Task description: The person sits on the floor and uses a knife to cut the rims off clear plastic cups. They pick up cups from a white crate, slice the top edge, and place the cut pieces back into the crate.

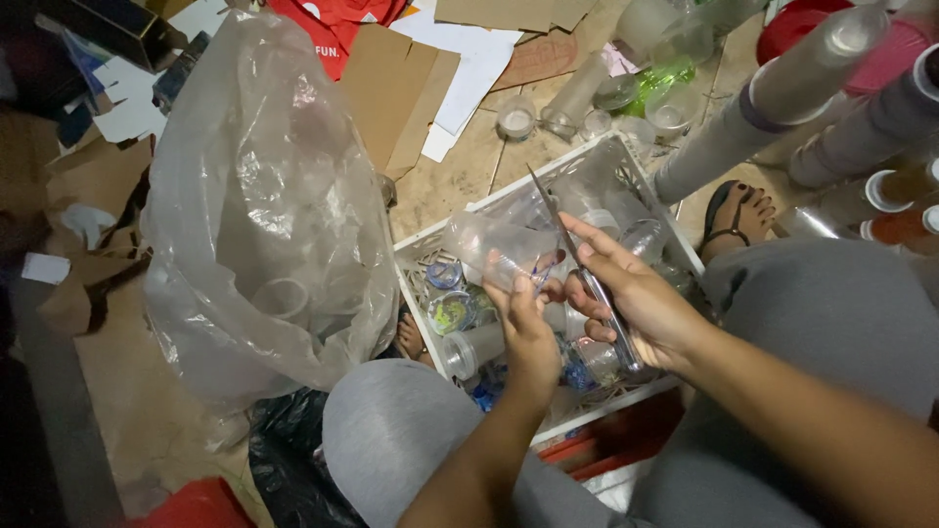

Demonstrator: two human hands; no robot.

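Centre frame, two hands at work over a white crate (421, 256): the left hand (528, 328) is curled tight around the base of a clear cup (494, 252), which lies tipped sideways with its mouth toward the left, held just above the crate. The right hand (641, 303) is closed on one pair of scissors (577, 264), blades nearly together and pointing up toward the top of the frame, the blade edge right against the cup. Inside the crate, a jumble of clear plastic cups and round lids, too tangled to count, with a couple of printed discs near its left wall. Left of centre, one big clear bag (259, 196) stands open, at least one cup ring showing through it; one black bag (289, 455) slumps just below. Upper right, four or so long stacks of cups (782, 98) lie angled across the frame, with loose cups and one green bottle (655, 80) beside them. One sandalled foot (741, 217) shows right of the crate. Grey-clad knees fill the bottom. The floor (460, 176) is tan tile, littered with cardboard sheets (396, 88), white paper and a red cloth (337, 24) at the top.
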